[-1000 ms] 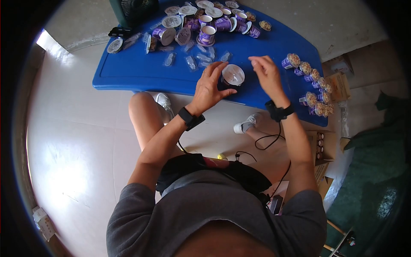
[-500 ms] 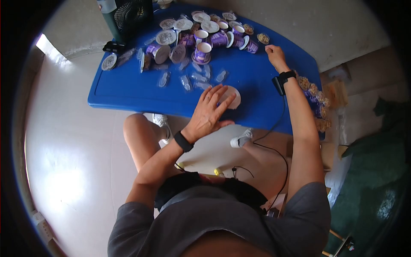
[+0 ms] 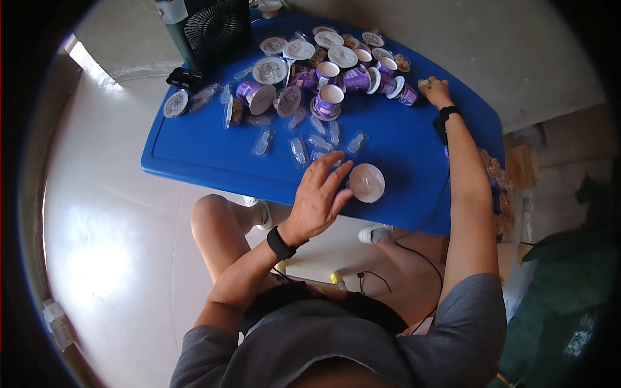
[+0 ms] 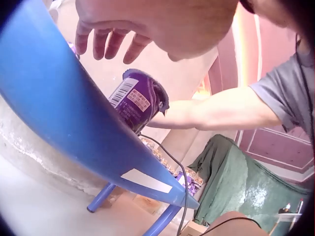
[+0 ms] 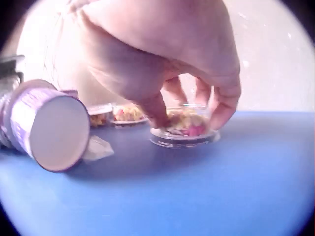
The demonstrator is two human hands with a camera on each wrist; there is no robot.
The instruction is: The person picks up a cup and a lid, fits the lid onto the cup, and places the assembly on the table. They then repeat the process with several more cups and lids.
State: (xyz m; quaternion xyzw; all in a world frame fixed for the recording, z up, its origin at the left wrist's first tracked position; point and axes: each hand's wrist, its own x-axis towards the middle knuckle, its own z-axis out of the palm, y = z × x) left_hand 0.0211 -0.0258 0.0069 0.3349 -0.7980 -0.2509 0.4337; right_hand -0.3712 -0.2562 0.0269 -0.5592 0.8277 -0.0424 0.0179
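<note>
My left hand, fingers spread and relaxed, is just left of a purple cup. The cup stands upright close to the table's near edge, and its pale, shiny round top faces me in the head view. At the far right of the table, my right hand reaches down over a small clear plastic tub of cereal. Its thumb and fingers grip the tub's sides from above, as the right wrist view shows. Yellowish and pink bits show through the clear plastic, which sits low on the blue surface.
Several purple cups, lidded tubs and wrapped folding spoons crowd the blue table. A dark fan stands at the back left. More cereal-topped cups line the right edge, partly behind my right arm.
My right hand has gone from beside the cup to the far right and taken hold of the cereal tub. My left hand, over the cup's top half a second ago, is now beside it.
</note>
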